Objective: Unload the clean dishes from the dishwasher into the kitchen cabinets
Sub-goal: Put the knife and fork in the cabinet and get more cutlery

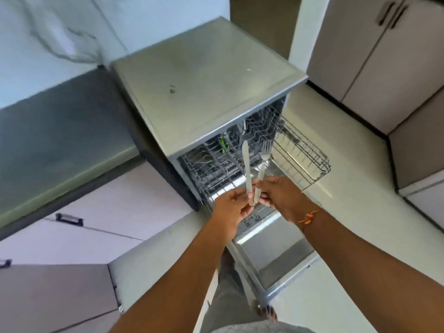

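Cutlery step: left hand (230, 205) pinches knife (246, 162), right hand (281, 198) pinches fork (262, 162) — hands nearly touching above open dishwasher (204, 87). Next, likely: gather both into one hand — carry to cabinets (374, 56).

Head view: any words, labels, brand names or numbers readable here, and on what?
None readable.
The dishwasher top shows only small dark specks, not letters.
The open door, the knife, the fork and the cabinet fronts carry no visible print.
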A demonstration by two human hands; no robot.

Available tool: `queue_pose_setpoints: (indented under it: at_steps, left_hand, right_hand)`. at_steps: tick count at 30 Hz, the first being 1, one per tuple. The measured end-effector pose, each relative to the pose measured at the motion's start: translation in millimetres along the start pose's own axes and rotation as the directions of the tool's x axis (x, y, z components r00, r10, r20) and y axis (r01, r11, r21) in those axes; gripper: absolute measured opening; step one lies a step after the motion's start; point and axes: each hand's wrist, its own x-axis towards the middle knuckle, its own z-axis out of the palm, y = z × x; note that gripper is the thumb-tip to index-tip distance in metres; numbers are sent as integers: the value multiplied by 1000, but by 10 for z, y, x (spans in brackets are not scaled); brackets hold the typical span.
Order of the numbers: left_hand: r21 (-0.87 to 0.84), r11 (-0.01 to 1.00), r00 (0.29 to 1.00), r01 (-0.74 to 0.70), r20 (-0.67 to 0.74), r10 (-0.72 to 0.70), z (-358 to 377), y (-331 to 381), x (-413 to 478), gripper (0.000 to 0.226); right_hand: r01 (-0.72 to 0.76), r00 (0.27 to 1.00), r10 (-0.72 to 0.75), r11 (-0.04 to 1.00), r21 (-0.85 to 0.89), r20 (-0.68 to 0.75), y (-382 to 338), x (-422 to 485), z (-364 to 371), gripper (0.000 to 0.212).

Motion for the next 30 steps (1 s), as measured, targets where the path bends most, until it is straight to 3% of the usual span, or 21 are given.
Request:
queue_pose_setpoints:
  at_steps: [7,12,17,22,25,30]
  left_hand:
    - [-70,953,924,-296,-274,267,-591,-158,-1157,17]
    - [-127,840,767,-528,-497,406,-1253,35,-2130,19]
    - [-58,721,549,-690,-691,470,-1989,171,-3113,23]
    - [54,604,311,-796,-818,483,-2664,167,-4197,13]
    - [144,513,145,-846,-864,481,-3023,98,-4885,14]
    - [291,440,-67,-850,-887,457,-3423,-9,-5799,13]
  right_hand:
    - [60,967,-49,998,-36,249,-42,-782,758,20]
    - [219,875,-139,968,-123,463,-333,-1345,1757,23]
    - [465,718,-236,863,-198,654,-449,-2057,2897,20]
    - [626,501,-227,762,-168,835,-410,-2898,4007,21]
    - [616,351,-195,784,-70,916,-314,-3410,4634,15]
    - [540,233,-146,842,-2,962,-163,-4179,5475,12]
